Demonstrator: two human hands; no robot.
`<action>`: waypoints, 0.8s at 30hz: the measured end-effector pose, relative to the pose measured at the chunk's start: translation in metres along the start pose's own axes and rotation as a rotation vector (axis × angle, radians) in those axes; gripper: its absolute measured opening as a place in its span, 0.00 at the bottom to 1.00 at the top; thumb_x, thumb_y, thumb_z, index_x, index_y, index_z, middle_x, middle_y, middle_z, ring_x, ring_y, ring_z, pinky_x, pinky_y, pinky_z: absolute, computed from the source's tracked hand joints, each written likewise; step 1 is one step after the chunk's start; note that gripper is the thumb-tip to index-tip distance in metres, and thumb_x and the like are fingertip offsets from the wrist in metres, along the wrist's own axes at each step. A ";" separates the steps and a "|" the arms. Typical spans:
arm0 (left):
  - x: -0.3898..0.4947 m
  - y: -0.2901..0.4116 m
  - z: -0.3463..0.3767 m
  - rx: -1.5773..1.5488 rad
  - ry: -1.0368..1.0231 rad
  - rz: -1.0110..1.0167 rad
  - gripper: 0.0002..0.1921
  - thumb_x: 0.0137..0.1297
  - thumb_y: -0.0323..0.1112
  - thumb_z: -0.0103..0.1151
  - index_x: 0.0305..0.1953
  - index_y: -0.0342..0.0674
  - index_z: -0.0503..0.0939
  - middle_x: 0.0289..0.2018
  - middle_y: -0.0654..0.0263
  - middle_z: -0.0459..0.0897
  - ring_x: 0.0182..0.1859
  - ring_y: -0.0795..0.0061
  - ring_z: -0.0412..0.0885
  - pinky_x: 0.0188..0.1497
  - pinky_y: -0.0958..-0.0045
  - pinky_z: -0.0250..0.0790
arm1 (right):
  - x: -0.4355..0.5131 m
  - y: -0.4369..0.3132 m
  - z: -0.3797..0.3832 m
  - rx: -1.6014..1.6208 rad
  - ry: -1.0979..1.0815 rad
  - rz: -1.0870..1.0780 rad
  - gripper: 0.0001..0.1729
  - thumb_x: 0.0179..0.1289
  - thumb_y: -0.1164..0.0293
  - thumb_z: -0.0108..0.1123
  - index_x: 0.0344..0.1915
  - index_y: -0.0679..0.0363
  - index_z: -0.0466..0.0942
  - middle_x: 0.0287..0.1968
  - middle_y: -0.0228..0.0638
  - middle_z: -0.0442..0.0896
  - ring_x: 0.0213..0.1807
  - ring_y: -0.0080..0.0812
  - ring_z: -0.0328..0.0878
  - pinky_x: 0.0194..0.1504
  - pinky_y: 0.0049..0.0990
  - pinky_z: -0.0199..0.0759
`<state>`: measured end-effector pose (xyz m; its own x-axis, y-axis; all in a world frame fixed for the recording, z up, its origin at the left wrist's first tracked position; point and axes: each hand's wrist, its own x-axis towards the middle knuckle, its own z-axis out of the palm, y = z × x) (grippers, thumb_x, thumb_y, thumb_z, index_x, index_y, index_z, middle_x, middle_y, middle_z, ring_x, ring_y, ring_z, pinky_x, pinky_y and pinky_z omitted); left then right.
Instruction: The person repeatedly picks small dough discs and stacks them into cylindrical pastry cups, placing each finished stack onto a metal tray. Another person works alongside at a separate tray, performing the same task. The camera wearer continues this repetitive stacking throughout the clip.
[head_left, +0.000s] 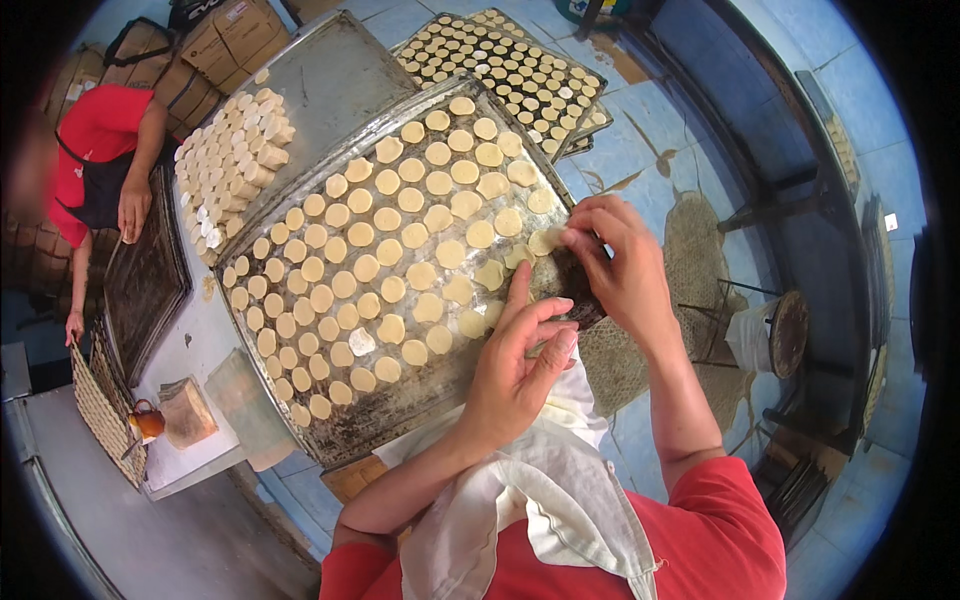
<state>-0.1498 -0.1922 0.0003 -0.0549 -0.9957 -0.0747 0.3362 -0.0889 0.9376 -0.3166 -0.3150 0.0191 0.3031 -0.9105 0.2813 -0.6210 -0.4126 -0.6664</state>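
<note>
A dark metal baking tray lies before me, covered with rows of thin round dough discs. Near its right edge, my right hand pinches one pale dough disc between thumb and fingers. My left hand hovers over the near right part of the tray, its index finger reaching to another disc. The other fingers of that hand are spread and hold nothing that I can see. One whiter, floury disc stands out among the rest. Some discs have uneven edges.
Stacked dough rounds sit on a metal sheet beyond the tray. Further trays of discs are piled at the back. A co-worker at the left holds a filled tray. A round stool stands at the right.
</note>
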 end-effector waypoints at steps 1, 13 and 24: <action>0.000 0.000 0.002 0.034 -0.013 0.008 0.19 0.88 0.38 0.63 0.66 0.28 0.82 0.88 0.25 0.48 0.63 0.62 0.92 0.50 0.73 0.89 | 0.003 0.002 0.000 -0.054 0.042 0.010 0.05 0.73 0.74 0.73 0.46 0.63 0.88 0.47 0.42 0.87 0.51 0.54 0.85 0.52 0.47 0.79; -0.015 0.012 -0.005 0.016 -0.195 -0.028 0.21 0.89 0.34 0.61 0.72 0.28 0.77 0.92 0.41 0.46 0.66 0.65 0.89 0.58 0.69 0.89 | 0.007 0.005 -0.010 -0.119 -0.033 0.078 0.16 0.70 0.63 0.82 0.39 0.62 0.84 0.46 0.42 0.84 0.41 0.48 0.83 0.44 0.42 0.76; -0.116 0.039 -0.101 -0.097 0.160 0.044 0.14 0.93 0.34 0.54 0.67 0.35 0.82 0.72 0.54 0.82 0.66 0.66 0.88 0.61 0.66 0.84 | 0.081 -0.117 0.065 0.012 -0.310 -0.266 0.15 0.76 0.63 0.77 0.46 0.64 0.85 0.42 0.44 0.89 0.40 0.45 0.85 0.45 0.40 0.78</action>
<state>-0.0349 -0.0827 0.0111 0.1094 -0.9895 -0.0943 0.4242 -0.0393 0.9047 -0.1724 -0.3382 0.0752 0.6565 -0.7201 0.2247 -0.4836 -0.6304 -0.6072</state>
